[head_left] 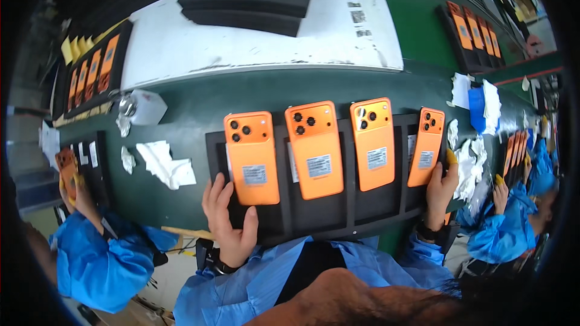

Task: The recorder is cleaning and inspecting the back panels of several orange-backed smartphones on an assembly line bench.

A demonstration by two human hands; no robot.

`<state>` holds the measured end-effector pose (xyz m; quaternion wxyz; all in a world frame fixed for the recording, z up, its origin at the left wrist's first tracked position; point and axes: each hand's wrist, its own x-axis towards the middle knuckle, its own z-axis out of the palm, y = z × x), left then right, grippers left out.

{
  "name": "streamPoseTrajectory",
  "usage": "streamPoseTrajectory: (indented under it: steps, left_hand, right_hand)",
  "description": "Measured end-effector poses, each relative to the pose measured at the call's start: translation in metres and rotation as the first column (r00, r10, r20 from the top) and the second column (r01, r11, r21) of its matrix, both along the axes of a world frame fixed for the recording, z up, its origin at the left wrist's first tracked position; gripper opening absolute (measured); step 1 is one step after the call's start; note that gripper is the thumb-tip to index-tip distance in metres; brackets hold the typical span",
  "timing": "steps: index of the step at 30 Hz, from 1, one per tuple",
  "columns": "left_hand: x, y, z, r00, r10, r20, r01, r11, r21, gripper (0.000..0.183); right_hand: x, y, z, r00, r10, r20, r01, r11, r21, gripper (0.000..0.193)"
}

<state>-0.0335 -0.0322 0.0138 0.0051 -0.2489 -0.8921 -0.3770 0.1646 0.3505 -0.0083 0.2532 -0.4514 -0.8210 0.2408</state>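
Several orange phones (pixel 315 145) lie side by side, camera side up, on a black slotted tray (pixel 355 230) in front of me. Each has a pale label on its back. At the tray's left edge is my left hand (pixel 229 220), open, its fingers apart and its fingertips beside the leftmost phone (pixel 251 151). My right hand (pixel 441 192) is closed round the tray's right edge, with its thumb beside the lower corner of the rightmost phone (pixel 427 145). A yellow cover sits on one of its fingertips.
Crumpled white tissue (pixel 166 164) and a clear bottle (pixel 147 107) stand to the left; a blue box (pixel 477 110) and more tissue (pixel 470 169) are at right. Stacked black trays (pixel 248 9) sit on a white board (pixel 338 42). Co-workers in blue (pixel 103 259) handle phones on both sides.
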Motion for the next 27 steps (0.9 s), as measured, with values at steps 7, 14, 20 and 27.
streamPoseTrajectory:
  steps: [7, 14, 20, 27]
  left_hand:
    - [0.005, -0.002, -0.007, 0.999, 0.048, -0.013, -0.047, 0.996, 0.08, 0.053]
    - [0.007, -0.001, -0.013, 0.994, 0.098, 0.048, -0.107, 0.963, 0.246, 0.05]
    - [-0.005, -0.009, -0.033, 0.99, 0.091, 0.109, -0.127, 0.907, 0.401, 0.053]
    - [-0.043, -0.036, -0.028, 0.666, -0.075, 0.742, -0.59, 0.555, 0.586, 0.044]
  right_hand:
    - [-0.003, 0.005, -0.007, 0.999, 0.048, 0.021, -0.05, 0.995, 0.086, 0.036]
    - [-0.008, 0.004, -0.011, 0.992, -0.04, 0.122, 0.021, 0.988, 0.154, 0.035]
    - [-0.008, 0.006, -0.018, 0.997, -0.032, 0.076, 0.013, 0.969, 0.248, 0.031]
    - [-0.012, 0.008, -0.007, 1.0, -0.005, -0.004, 0.006, 0.968, 0.251, 0.026]
